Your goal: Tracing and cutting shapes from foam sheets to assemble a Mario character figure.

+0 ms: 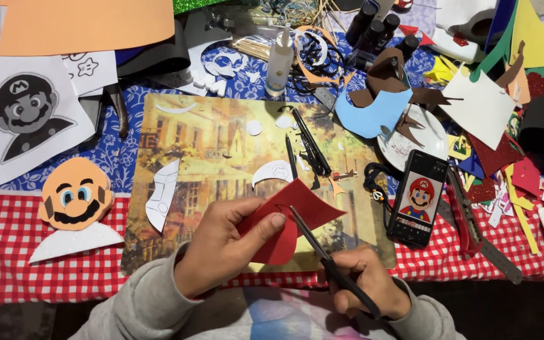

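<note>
The red foam sheet [284,226] is held over the picture placemat [221,164], pinched in the left hand [221,242]'s closed grip. The right hand [363,283]'s grip is shut around black scissors [322,252], blades at the sheet's edge. The cut looks barely begun; a finished foam face [73,201] lies on the table [7,239], with a phone [418,196] showing the reference picture.

A home craft table is indicated. A red-checked cloth [7,252] and a blue floral cloth [121,157] are spread under a picture placemat [209,157], and coloured foam scraps [505,82], a glue bottle [279,60] and paint bottles [373,28] are scattered about.
</note>
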